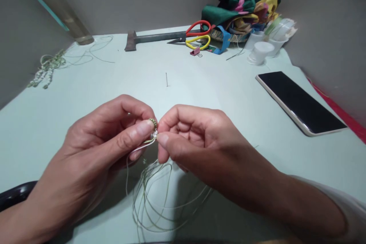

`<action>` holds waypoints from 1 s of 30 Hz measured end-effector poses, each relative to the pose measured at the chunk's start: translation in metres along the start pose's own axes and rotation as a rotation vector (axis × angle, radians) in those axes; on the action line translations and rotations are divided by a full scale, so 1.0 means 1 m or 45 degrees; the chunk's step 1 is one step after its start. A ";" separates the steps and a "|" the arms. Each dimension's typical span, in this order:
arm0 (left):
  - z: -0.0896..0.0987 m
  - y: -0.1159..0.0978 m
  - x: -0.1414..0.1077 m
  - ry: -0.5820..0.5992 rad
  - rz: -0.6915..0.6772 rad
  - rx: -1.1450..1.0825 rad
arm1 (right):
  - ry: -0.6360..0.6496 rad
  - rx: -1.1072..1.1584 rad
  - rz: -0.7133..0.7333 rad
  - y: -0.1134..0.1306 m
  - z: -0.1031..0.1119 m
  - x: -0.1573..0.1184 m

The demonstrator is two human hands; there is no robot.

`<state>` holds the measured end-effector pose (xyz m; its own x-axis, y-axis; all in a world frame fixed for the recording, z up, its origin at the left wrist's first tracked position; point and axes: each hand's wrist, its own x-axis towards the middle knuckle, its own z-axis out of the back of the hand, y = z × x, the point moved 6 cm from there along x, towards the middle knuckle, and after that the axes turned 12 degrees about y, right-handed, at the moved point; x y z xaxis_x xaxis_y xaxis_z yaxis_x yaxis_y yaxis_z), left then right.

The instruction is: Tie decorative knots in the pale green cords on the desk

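A small knotted piece of green and white cord (153, 123) is pinched between the thumb and index finger of my left hand (105, 145). My right hand (194, 137) is closed just beside it, thumb and index finger pressed together at the white part of the knotting; what exactly lies between those fingertips is too small to make out. Thin green and white cords (148, 198) hang from the piece and lie in loose loops below my hands.
A pin (166, 79) lies beyond my hands. Farther back are a hammer (160, 37), scissors (197, 37), a pink clip (195, 51), white spools (260, 52) and fabric (240, 4). A phone (300, 101) lies right; knotted cords (48, 68) and a bottle (63, 11) are left.
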<state>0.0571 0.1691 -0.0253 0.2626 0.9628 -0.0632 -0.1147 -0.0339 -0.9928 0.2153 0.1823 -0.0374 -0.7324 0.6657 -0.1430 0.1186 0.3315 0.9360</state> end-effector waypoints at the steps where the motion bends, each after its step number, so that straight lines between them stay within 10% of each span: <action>1: 0.000 0.000 0.000 -0.005 -0.010 0.014 | 0.006 0.034 0.002 -0.001 -0.001 0.001; 19: 0.010 0.011 -0.002 0.187 0.096 0.267 | 0.030 0.104 -0.045 -0.004 0.008 0.001; 30: 0.006 -0.009 -0.003 0.115 -0.167 0.725 | -0.171 0.041 -0.253 -0.005 0.004 0.008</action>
<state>0.0514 0.1682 -0.0152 0.3867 0.9219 0.0230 -0.5655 0.2568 -0.7837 0.2117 0.1890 -0.0445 -0.6477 0.6678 -0.3669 0.0043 0.4847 0.8747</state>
